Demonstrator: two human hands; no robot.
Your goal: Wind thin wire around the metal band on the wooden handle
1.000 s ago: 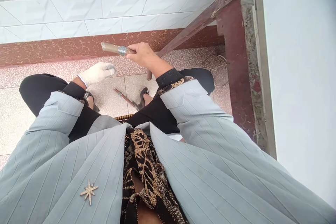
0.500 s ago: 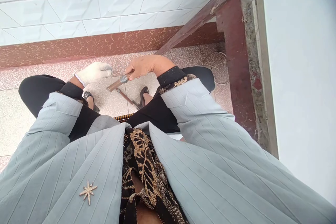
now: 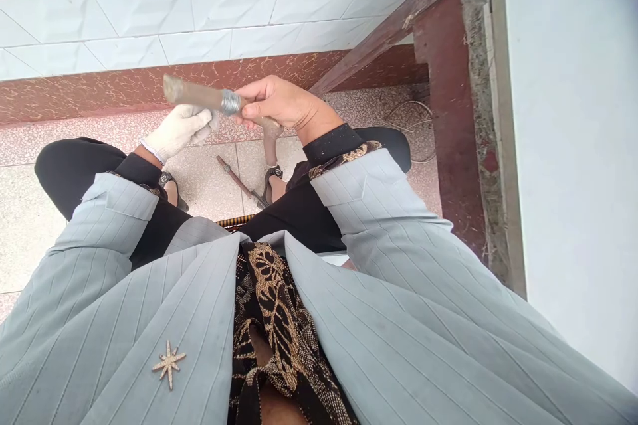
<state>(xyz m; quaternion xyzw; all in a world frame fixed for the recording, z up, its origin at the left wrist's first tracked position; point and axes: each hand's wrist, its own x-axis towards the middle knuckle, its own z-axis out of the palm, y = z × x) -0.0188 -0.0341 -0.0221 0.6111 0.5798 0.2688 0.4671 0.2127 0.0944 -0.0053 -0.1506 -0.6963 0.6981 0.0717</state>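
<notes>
Brown, wooden-looking stick [image 3: 194, 94]: I see it raised above the pale tiled floor [image 3: 207, 189], its blunt, paler end pointing to the left side.
Silver wire winding [image 3: 230, 102]: wrapped around the stick, just beside the right fingertips; a loose end could catch on knit, though I make none out from here.
Bare right hand [image 3: 286, 103]: closed on the stick behind the wire, mainly with thumb and fingers; I judge that a lax hold there would let the long end twist or drop.
Left hand in a white knit glove [image 3: 175, 131]: fingers drawn together below the stick in my view; something pale shows at the tips, and I cannot tell whether it is held. A careless downward swing could rap these knuckles.
Thick brown lower piece [image 3: 270, 146]: hangs below the right hand, seemingly part of the stick; a slip could land it on the black right shoe [image 3: 276, 171].
Thin reddish-brown rod [image 3: 234, 176]: lies on the floor near that shoe; a shifted foot could roll it.
Orange-and-black striped edge [image 3: 234, 222]: container or seat, I cannot tell; no contents show.
</notes>
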